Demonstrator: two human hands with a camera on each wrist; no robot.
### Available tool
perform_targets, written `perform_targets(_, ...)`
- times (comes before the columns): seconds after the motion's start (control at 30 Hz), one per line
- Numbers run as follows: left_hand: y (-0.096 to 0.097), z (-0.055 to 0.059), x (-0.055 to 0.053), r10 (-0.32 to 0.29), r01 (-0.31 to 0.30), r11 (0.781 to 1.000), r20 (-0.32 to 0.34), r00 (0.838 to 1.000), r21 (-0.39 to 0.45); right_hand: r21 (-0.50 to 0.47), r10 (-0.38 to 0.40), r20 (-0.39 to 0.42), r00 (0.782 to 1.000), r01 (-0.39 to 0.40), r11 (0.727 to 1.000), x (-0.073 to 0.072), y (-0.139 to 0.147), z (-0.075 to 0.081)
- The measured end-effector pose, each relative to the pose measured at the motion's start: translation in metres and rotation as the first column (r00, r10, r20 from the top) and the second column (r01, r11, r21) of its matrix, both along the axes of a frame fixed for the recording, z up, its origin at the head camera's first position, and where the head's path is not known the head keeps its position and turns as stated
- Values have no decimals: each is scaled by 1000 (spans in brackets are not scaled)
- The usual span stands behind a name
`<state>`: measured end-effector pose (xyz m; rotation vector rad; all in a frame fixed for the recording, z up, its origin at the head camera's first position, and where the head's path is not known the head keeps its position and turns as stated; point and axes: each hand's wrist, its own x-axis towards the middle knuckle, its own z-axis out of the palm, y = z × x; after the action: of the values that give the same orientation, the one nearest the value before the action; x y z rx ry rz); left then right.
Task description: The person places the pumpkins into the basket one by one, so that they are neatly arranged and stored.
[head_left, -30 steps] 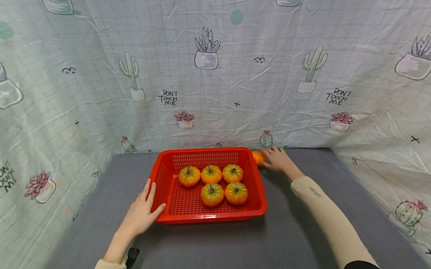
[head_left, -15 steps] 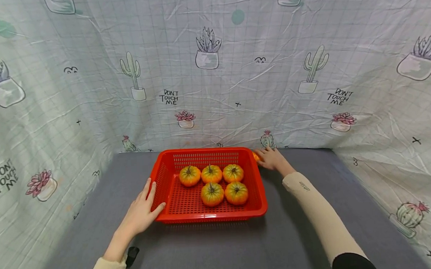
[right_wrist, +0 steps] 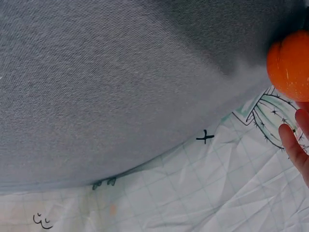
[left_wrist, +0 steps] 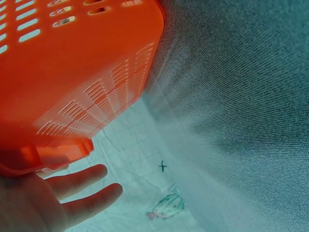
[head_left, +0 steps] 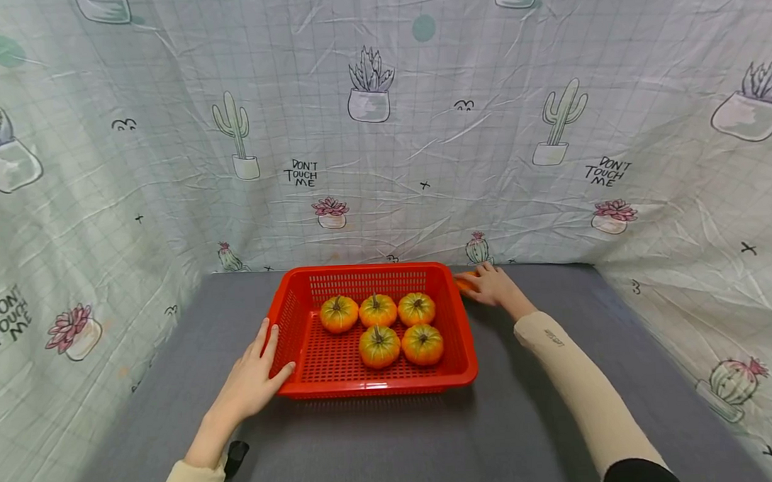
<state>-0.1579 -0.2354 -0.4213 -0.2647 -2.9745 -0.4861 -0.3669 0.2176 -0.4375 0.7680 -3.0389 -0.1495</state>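
A red plastic basket [head_left: 365,387] stands on the grey table, with several small orange-and-green pumpkins [head_left: 379,347] inside, their stems upward. My left hand [head_left: 253,377] rests at the basket's left rim, thumb over the front left corner. In the left wrist view its fingers [left_wrist: 94,199] stretch straight out beside the rim. Behind the basket's right side, my right hand [head_left: 495,288] pinches another orange pumpkin [head_left: 467,284], mostly covered by the fingers. The right wrist view shows this pumpkin [right_wrist: 292,65] at its right edge, with the outer fingers [right_wrist: 292,145] loosely extended below it.
A pale cloth [head_left: 383,163] printed with cacti hangs around the back and sides of the grey table [head_left: 381,454]. The basket's right wall [head_left: 462,323] stands between the right hand and the other pumpkins. A black strap piece [head_left: 237,459] shows at the left wrist.
My right hand has shifted left onto the pumpkin beside the basket and covers more of it. The left hand and the basket have stayed in place.
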Motion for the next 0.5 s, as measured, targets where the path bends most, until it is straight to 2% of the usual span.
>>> perform_targets(0.2, 0, 0, 0, -1, 1, 1000, 4, 1000, 6, 50, -23, 29, 999, 22, 998, 7, 10, 1)
perform_targets(0.37, -1, 0, 0, 3, -3, 1000, 5, 1000, 8, 146, -16, -35, 999, 21, 989, 10, 18, -2)
perform_targets(0.5, -1, -1, 0, 4, -4, 1000, 3, 1000, 8, 172, 3, -82, 997, 11, 985, 15, 21, -2)
